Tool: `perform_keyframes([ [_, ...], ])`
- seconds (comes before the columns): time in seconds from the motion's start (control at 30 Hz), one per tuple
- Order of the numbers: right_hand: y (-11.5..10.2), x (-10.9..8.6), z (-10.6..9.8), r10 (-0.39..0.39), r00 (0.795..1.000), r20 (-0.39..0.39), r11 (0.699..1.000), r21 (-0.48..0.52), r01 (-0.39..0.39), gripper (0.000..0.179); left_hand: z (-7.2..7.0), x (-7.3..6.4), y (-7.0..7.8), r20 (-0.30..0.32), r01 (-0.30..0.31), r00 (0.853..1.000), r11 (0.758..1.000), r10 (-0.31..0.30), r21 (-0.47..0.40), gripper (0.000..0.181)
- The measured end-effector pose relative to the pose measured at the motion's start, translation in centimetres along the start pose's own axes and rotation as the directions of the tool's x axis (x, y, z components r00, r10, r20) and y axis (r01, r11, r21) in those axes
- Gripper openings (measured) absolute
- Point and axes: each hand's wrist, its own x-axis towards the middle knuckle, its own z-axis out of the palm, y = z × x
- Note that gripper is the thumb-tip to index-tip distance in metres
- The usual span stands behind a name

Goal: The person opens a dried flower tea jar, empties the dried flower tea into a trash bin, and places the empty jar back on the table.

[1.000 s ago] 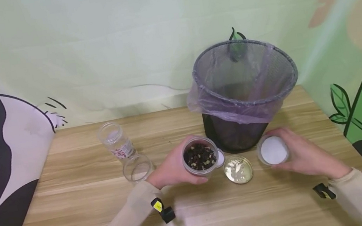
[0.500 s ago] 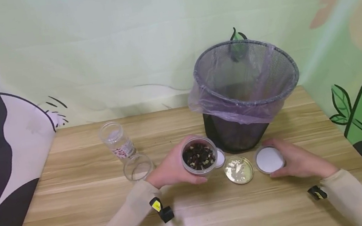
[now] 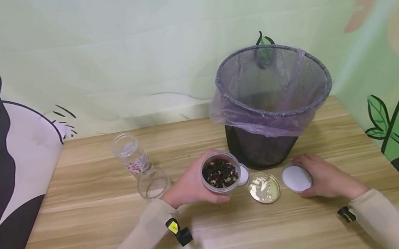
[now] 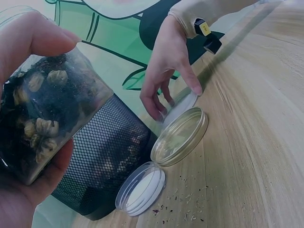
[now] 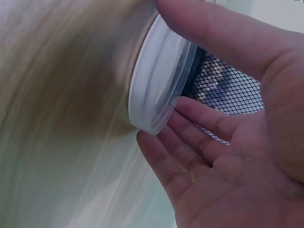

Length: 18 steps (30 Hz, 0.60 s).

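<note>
My left hand point(image 3: 192, 184) grips a clear plastic jar point(image 4: 52, 109) holding dark dried bits and small pale dried flowers, its open mouth facing up toward the head camera. With thumb and fingertips my right hand point(image 3: 325, 179) holds a round white lid point(image 3: 296, 178) by its rim, low at the tabletop. The right wrist view shows this lid point(image 5: 159, 76) with a clear raised rim. Between the hands lies a gold-rimmed disc lid point(image 3: 264, 188). Another small clear-and-white lid point(image 4: 142, 187) lies beside it, partly hidden behind the jar in the head view.
A black mesh bin point(image 3: 259, 146) with a purple liner stands just behind the lids. At left are an empty clear jar point(image 3: 131, 154) with a printed label and a clear ring-like lid point(image 3: 153, 184). Tiny crumbs point(image 4: 183, 204) are scattered on the wooden table point(image 3: 252, 235).
My right hand has moved slightly left and down with the white lid, bringing it to the tabletop beside the gold-rimmed lid. My left hand and its jar have hardly moved.
</note>
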Motion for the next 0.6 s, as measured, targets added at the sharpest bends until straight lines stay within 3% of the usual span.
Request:
perform_keyframes([
  [0.2, 0.1, 0.0, 0.1, 0.022, 1.000, 0.003, 1.000, 0.005, -0.022, 0.083, 0.1, 0.1, -0.2, -0.002, -0.014, 1.000, 1.000, 0.014, 0.004, 0.091],
  [0.4, -0.1, -0.2, -1.2, 0.032, 0.999, 0.021, 0.999, 0.025, -0.033, 0.089, 0.1, 0.2, 0.0, -0.013, -0.003, 1.000, 1.000, 0.003, -0.008, 0.093],
  [0.53, -0.4, -0.3, -3.0, -0.018, 0.996, -0.087, 1.000, 0.007, 0.018, 0.067, -0.5, 0.7, 1.1, -0.041, -0.035, 0.999, 0.999, 0.034, -0.021, 0.095],
  [0.6, -0.6, -0.1, -4.1, -0.093, 0.978, -0.187, 0.996, -0.009, 0.093, 0.052, -1.0, 1.1, 2.0, -0.079, -0.061, 0.995, 0.998, 0.059, -0.026, 0.098],
])
